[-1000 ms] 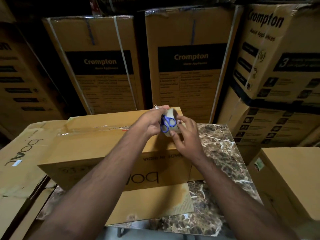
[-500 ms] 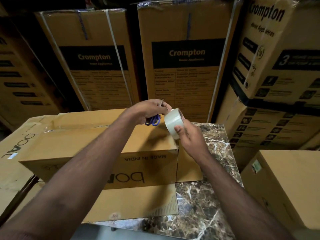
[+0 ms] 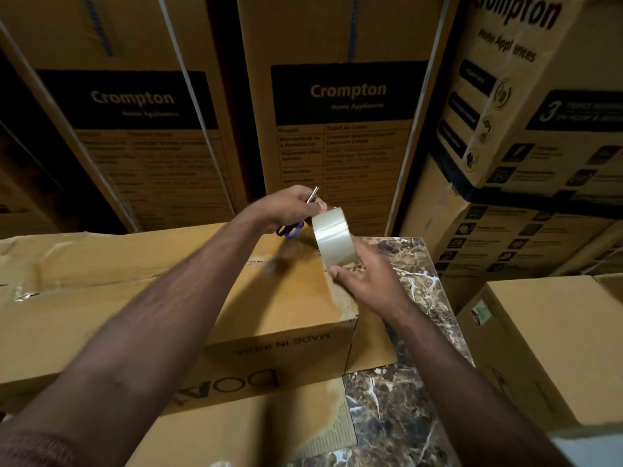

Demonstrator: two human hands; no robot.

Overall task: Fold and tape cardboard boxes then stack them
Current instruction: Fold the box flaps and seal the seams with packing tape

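A closed brown cardboard box [image 3: 209,298] printed "MADE IN INDIA" lies on the marble table [image 3: 414,382], with clear tape along its top seam. My left hand [image 3: 286,208] grips blue-handled scissors [image 3: 291,230], whose metal tips stick up past my fingers. Its thumb touches the top of a roll of clear tape [image 3: 332,235]. My right hand [image 3: 365,276] holds that roll from below, just above the box's right end. Both hands hover over the box's far right corner.
Flat cardboard [image 3: 256,429] lies under the box at the table's front. Tall Crompton cartons [image 3: 340,106] stand close behind the table and stacked cartons [image 3: 526,106] rise at the right. A plain brown box [image 3: 553,345] sits low on the right.
My left hand pulled the scissors out from against the roll and now holds them beside it. The roll turned in my right hand. My view moved closer to the box.
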